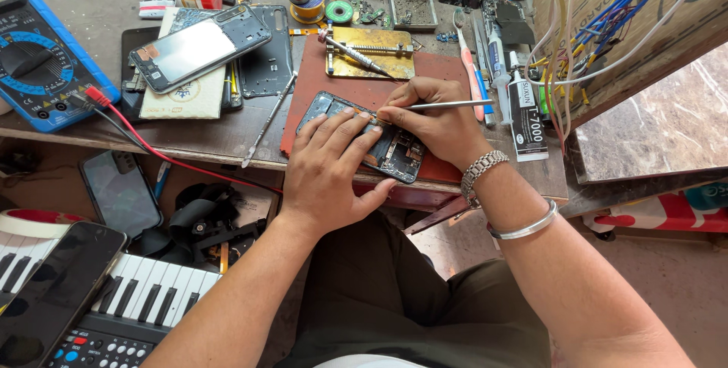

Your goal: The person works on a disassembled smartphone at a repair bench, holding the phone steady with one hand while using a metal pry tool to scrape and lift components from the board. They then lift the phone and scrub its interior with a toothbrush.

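An opened phone (396, 153) with its back off and its inner boards showing lies on a red-brown mat (356, 91) at the bench's front edge. My left hand (327, 165) presses flat on the phone's near side and holds it still. My right hand (434, 124) grips a thin metal tool (447, 104) like a pen, its tip at the phone's upper edge beside my left fingertips. Two metal bracelets sit on my right wrist.
A blue multimeter (38, 65) with a red lead sits at the left. Another phone (199, 46) lies on a stack of parts. A brass repair jig (371, 53), a glue tube (525, 114), a metal pry tool (267, 122), wire bundles (599, 27), and a keyboard (144, 292) below surround the mat.
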Demonstrator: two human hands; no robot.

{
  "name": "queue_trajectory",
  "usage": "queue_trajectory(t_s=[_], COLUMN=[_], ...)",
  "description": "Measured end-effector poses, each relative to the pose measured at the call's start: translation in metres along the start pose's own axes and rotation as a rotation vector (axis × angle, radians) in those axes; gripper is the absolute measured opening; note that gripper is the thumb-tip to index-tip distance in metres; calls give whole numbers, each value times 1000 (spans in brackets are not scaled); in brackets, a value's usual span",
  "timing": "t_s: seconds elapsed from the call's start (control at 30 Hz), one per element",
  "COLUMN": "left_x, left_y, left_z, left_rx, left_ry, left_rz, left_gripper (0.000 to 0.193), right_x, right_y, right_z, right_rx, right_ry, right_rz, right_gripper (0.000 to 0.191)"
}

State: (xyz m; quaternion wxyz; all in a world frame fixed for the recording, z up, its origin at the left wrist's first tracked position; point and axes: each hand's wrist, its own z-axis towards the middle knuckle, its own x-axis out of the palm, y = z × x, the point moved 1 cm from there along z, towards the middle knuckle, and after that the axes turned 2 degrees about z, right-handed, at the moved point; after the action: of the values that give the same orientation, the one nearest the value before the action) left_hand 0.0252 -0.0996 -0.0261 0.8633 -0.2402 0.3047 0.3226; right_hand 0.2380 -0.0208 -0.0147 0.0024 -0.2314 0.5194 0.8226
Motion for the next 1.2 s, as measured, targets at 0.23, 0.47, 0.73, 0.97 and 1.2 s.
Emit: queue_trajectory(t_s=[0.23,0.47,0.73,0.97,1.2], left_x=[2,3,10,14,15], left_y=[4,8,15,18,19], left_z=[-4,-1,-3,-5,-3], left_rx=[0,19,21,32,59], left_ry=[-5,-18,-49,-70,-93], left_rz=[-25,-23,37,107,157], left_gripper=[64,64,63,62,59], right_x=[3,15,21,22,21], right_y=[0,0,-5,-19,-25], right_z=[1,6,12,18,26], right_rx=[28,57,49,-64,-67], right_ry=[-3,-64,-207,-283,-353], right_rz=[27,23,-47,0,-20], right_gripper=[9,13,17,9,9])
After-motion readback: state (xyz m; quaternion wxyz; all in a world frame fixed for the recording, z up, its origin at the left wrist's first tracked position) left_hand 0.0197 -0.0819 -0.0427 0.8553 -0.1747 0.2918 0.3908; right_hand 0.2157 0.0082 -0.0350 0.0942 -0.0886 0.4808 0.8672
